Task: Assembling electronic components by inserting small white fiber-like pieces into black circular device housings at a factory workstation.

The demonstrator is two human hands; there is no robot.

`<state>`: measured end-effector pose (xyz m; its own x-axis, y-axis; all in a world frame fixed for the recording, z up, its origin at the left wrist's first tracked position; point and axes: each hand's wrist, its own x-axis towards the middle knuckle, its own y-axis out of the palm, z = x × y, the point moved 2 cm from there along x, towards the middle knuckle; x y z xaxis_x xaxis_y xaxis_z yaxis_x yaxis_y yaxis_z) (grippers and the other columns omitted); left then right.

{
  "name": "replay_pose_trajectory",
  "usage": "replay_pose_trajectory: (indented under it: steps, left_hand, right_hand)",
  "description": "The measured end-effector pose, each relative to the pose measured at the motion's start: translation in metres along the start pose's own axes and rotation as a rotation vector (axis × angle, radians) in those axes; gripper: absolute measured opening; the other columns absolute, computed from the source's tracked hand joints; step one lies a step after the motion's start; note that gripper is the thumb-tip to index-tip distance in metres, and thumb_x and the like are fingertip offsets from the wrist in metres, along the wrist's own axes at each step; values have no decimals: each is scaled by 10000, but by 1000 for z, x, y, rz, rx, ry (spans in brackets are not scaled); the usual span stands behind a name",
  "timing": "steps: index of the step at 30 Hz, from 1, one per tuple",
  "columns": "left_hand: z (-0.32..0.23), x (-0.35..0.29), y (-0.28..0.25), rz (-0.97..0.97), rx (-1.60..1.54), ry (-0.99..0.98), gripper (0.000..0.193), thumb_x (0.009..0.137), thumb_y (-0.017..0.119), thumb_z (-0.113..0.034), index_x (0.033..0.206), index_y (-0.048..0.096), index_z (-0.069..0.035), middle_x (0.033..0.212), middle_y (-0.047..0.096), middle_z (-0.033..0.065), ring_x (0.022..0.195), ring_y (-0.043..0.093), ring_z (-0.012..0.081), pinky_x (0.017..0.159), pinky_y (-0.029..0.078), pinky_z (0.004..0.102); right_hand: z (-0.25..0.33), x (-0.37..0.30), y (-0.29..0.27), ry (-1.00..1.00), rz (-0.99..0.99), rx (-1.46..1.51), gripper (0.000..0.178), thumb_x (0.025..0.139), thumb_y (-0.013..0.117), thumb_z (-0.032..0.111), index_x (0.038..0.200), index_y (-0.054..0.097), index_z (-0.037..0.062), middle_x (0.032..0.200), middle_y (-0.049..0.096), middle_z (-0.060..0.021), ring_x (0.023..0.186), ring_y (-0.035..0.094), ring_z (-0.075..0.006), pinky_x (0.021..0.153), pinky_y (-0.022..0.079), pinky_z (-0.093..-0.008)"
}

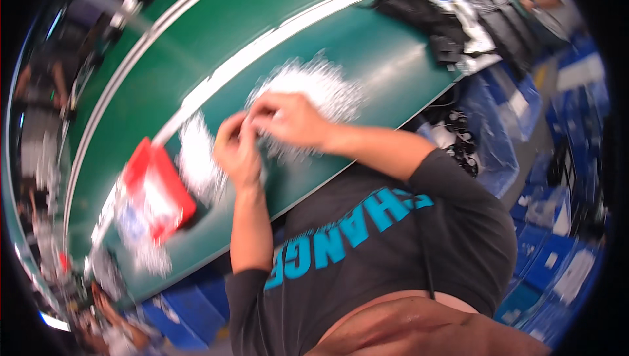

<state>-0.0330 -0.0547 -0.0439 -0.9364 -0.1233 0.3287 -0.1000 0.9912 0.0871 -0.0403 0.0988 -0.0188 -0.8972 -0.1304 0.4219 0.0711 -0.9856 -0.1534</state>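
In the head view, two bare hands met over one green worktop (pixel 386 55) that carried one red container (pixel 175 189), two main heaps of small pieces and one lesser clump. The large heap (pixel 308 84) spread well to the right of the red container, the smaller heap (pixel 198 159) lay just to its right, and the clump (pixel 154 263) sat by its near end. The pieces looked thin, glossy and white to clear, too blurred to count singly. The left hand (pixel 239 153), right of the red container, and the right hand (pixel 288 119), farther right at the large heap's edge, had bent fingers drawn together at the tips; whether they grasped a piece, I could not tell. Shiny clear plastic (pixel 134 218) filled part of the red container and hung over its left side.
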Motion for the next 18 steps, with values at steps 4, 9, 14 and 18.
replay_pose_trajectory:
  steps: [4, 9, 14, 18]
  left_hand:
    - [0, -3, 6, 42, -59, 22, 97, 897, 626, 37, 992, 644, 24, 903, 638, 55, 713, 580, 78, 615, 482, 199]
    - [-3, -6, -2, 95, -36, 63, 81, 903, 638, 10, 983, 645, 17, 892, 641, 47, 694, 564, 82, 609, 467, 200]
    - [-11, -3, -7, 169, 102, 76, 109, 873, 628, 67, 970, 652, 23, 869, 614, 70, 679, 562, 99, 606, 477, 210]
    - [-11, 3, -8, 220, 219, 34, 77, 868, 659, 5, 941, 674, 24, 822, 623, 54, 660, 570, 92, 584, 463, 216]
  right_hand:
    - [6, -4, -4, -2, -55, -25, 98, 822, 655, 65, 887, 636, -6, 805, 673, -114, 756, 671, -215, 691, 529, -315]
    - [5, -7, 1, 15, -7, 6, 112, 806, 666, 71, 869, 626, -11, 802, 672, -125, 761, 673, -235, 687, 528, -325]
    - [1, -2, 0, -31, 27, -19, 117, 814, 669, 80, 875, 622, -9, 793, 660, -110, 756, 657, -197, 692, 522, -320]
    - [-3, -1, -2, -2, 67, -32, 117, 828, 681, 79, 893, 630, -3, 782, 648, -72, 750, 624, -133, 695, 511, -282]
